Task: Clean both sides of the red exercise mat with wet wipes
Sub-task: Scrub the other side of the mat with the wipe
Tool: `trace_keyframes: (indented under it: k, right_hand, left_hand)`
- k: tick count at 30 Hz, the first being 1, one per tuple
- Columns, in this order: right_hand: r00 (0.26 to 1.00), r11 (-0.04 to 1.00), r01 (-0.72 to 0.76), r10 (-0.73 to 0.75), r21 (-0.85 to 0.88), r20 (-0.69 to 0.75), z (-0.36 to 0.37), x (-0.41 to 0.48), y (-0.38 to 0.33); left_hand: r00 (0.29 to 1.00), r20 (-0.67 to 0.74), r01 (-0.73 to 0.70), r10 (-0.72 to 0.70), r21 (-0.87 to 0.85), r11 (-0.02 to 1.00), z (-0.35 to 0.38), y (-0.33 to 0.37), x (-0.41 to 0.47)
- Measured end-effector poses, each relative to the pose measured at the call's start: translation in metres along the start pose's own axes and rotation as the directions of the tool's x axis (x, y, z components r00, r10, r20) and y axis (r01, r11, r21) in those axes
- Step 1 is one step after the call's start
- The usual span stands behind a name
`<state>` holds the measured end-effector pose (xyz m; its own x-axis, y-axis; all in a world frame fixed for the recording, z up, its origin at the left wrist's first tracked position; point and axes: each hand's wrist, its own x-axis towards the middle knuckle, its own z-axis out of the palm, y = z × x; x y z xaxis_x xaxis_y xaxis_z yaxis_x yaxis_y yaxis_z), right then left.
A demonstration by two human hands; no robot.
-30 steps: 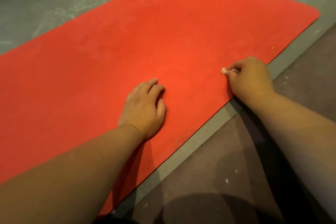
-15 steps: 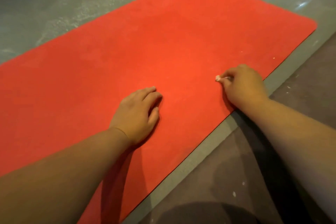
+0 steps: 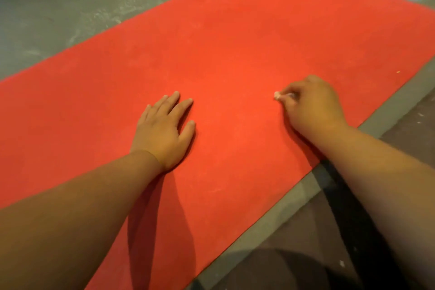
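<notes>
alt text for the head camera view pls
A person's right hand pinches a small white wad, likely a wet wipe, against a red exercise mat spread on a grey floor. Their left hand rests flat on the mat nearby.

Warm, dim light gave everything an orange cast. The left forearm (image 3: 70, 207) threw a soft-edged shadow toward 3 o'clock across the mat (image 3: 235, 42). Pale glare sat on the floor (image 3: 58, 7) at 1 o'clock. Focus was soft throughout, blurrier toward the edges.
</notes>
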<state>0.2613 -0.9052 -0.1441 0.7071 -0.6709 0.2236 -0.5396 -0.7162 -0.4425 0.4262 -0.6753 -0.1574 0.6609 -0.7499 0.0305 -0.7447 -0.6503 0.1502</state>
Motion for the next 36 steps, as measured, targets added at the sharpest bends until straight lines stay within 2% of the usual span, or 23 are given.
trace_keyframes:
  k: [1, 2, 4, 6, 7, 9, 10, 11, 12, 13, 15, 17, 18, 19, 21, 23, 25, 26, 28, 30, 32, 34, 36]
  right_hand:
    - [0.992, 0.992, -0.121, 0.121, -0.022, -0.037, -0.001, 0.011, 0.009]
    - [0.985, 0.985, -0.168, 0.166, -0.039, -0.052, 0.002, 0.011, 0.006]
    - [0.992, 0.992, -0.122, 0.121, -0.033, -0.02, 0.012, -0.013, -0.027]
    - [0.993, 0.992, 0.094, -0.1, 0.088, 0.069, 0.021, -0.05, -0.068]
    - [0.954, 0.958, 0.227, -0.255, 0.175, 0.155, 0.023, -0.069, -0.087]
    - [0.786, 0.831, 0.455, -0.544, 0.321, 0.294, 0.024, -0.092, -0.109]
    - [0.715, 0.783, 0.523, -0.619, 0.339, 0.327, 0.023, -0.088, -0.108]
    - [0.695, 0.771, 0.556, -0.636, 0.31, 0.335, 0.023, -0.076, -0.103]
    - [0.73, 0.797, 0.551, -0.603, 0.247, 0.32, 0.024, -0.06, -0.093]
    - [0.811, 0.852, 0.496, -0.523, 0.164, 0.263, 0.025, -0.04, -0.08]
    - [0.969, 0.976, 0.219, -0.215, -0.017, 0.118, 0.02, 0.005, -0.048]
    - [0.997, 0.994, -0.066, 0.069, -0.087, 0.032, 0.02, 0.029, -0.038]
    - [0.996, 0.991, -0.081, 0.084, -0.106, 0.028, 0.025, 0.03, -0.047]
    - [0.999, 0.995, -0.018, 0.023, -0.1, 0.046, 0.033, 0.024, -0.062]
    - [0.971, 0.976, 0.215, -0.217, 0.027, 0.098, 0.048, -0.003, -0.105]
    - [0.864, 0.889, 0.436, -0.456, 0.137, 0.214, 0.056, -0.033, -0.14]
    - [0.781, 0.821, 0.533, -0.57, 0.204, 0.254, 0.059, -0.028, -0.148]
    - [0.79, 0.834, 0.518, -0.552, 0.192, 0.268, 0.061, -0.014, -0.142]
    - [0.876, 0.903, 0.416, -0.429, 0.102, 0.22, 0.067, 0.021, -0.119]
    - [0.974, 0.979, 0.204, -0.2, -0.029, 0.107, 0.062, 0.06, -0.093]
    - [0.999, 0.996, 0.032, -0.029, -0.084, 0.042, 0.063, 0.075, -0.089]
    - [0.994, 0.992, 0.083, -0.076, -0.091, 0.075, 0.073, 0.063, -0.11]
    - [0.962, 0.97, 0.244, -0.244, 0.019, 0.124, 0.08, 0.037, -0.14]
  left_hand:
    - [1.0, -0.006, 0.0, 0.0, -0.015, 1.0, 0.0, 0.0, 0.0]
    - [1.0, -0.008, 0.002, -0.003, -0.037, 0.999, -0.001, 0.001, 0.0]
    - [1.0, -0.01, 0.008, -0.009, -0.095, 0.995, -0.003, 0.002, 0.0]
    - [1.0, -0.02, 0.016, -0.02, -0.157, 0.988, -0.005, 0.0, -0.001]
    - [1.0, -0.024, 0.013, -0.018, -0.174, 0.985, -0.007, -0.003, -0.001]
    - [1.0, -0.013, -0.026, 0.025, -0.15, 0.988, -0.011, -0.011, 0.002]
    - [0.998, -0.001, -0.062, 0.062, -0.098, 0.993, -0.012, -0.017, 0.005]
    - [0.996, 0.009, -0.089, 0.089, -0.022, 0.996, -0.013, -0.026, 0.01]
    - [0.996, 0.012, -0.085, 0.085, 0.056, 0.995, -0.014, -0.036, 0.014]
    - [0.999, 0.01, -0.036, 0.036, 0.112, 0.993, -0.016, -0.046, 0.018]
    - [0.991, 0.006, 0.134, -0.136, 0.124, 0.983, -0.018, -0.063, 0.021]
    - [0.975, 0.003, 0.221, -0.221, 0.052, 0.974, -0.015, -0.07, 0.02]
    - [0.975, -0.003, 0.222, -0.222, 0.025, 0.975, -0.015, -0.07, 0.021]
    - [0.976, -0.007, 0.218, -0.218, 0.006, 0.976, -0.015, -0.07, 0.021]
    - [0.974, -0.021, 0.224, -0.225, -0.012, 0.974, -0.015, -0.07, 0.022]
    - [0.97, -0.036, 0.238, -0.238, -0.029, 0.971, -0.015, -0.072, 0.023]
    - [0.971, -0.05, 0.234, -0.235, -0.034, 0.972, -0.013, -0.074, 0.022]
    - [0.972, -0.056, 0.225, -0.227, -0.037, 0.974, -0.012, -0.075, 0.023]
    - [0.972, -0.055, 0.226, -0.227, -0.026, 0.974, -0.01, -0.077, 0.025]
    - [0.969, -0.049, 0.243, -0.243, -0.005, 0.97, -0.009, -0.079, 0.026]
    - [0.968, -0.036, 0.248, -0.248, 0.015, 0.969, -0.009, -0.078, 0.026]
    - [0.969, -0.032, 0.247, -0.247, 0.014, 0.969, -0.01, -0.078, 0.027]
    - [0.959, -0.077, 0.272, -0.274, -0.032, 0.962, -0.013, -0.081, 0.034]
